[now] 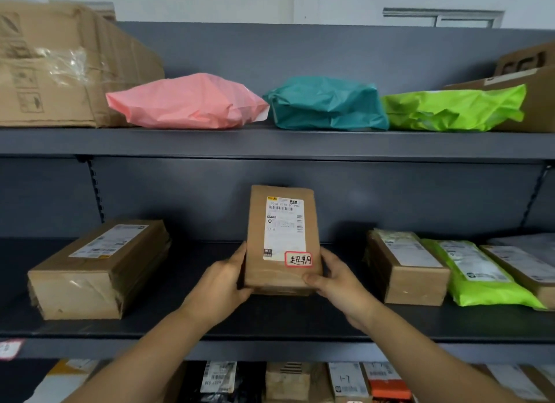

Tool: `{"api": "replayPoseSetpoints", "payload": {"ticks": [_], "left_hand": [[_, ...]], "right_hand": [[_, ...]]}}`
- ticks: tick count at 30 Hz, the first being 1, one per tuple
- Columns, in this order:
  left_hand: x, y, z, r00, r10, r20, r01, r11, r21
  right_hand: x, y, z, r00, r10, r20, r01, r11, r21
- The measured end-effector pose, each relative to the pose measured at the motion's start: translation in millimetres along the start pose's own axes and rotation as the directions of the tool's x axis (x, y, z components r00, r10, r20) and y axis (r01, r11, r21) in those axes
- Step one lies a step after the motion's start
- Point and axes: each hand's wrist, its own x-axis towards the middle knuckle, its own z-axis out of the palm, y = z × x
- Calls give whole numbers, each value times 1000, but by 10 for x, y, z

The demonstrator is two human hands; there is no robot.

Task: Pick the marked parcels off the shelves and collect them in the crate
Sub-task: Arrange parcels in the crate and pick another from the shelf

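Note:
A brown cardboard parcel (258,222) is held tilted upright above the middle shelf (270,315), its white shipping label facing me. A red-bordered sticker with handwriting (298,259) sits at its lower right corner. My left hand (223,285) grips the parcel's lower left edge. My right hand (338,284) grips its lower right edge, thumb across the bottom corner. No crate is in view.
The middle shelf also holds a brown box (99,270) at left, and a brown box (405,267) with a green mailer (480,276) at right. Pink (189,102), teal (327,108) and green bags (453,111) lie on the top shelf. More parcels fill the shelf below.

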Motion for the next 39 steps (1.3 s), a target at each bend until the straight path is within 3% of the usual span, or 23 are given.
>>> {"api": "replayPoseSetpoints", "payload": {"ticks": [4, 10, 22, 32, 39], "left_hand": [[3, 69, 81, 995, 78, -60, -79, 997, -9], [-33, 205, 190, 991, 130, -24, -130, 991, -6], [-311, 886, 139, 988, 153, -31, -153, 988, -11], [-784, 2508, 685, 952, 265, 151, -262, 964, -35], [-932, 3437, 1340, 887, 318, 335, -310, 947, -79]], "right_hand": [[-121, 46, -73, 997, -24, -68, 24, 1000, 6], [-364, 65, -208, 994, -11, -106, 7, 999, -37], [-1087, -37, -712, 987, -92, -131, 89, 996, -28], [-2463, 173, -1813, 966, -48, -256, 22, 995, -101], [-3466, 435, -2586, 917, 80, -390, -119, 990, -78]]}}
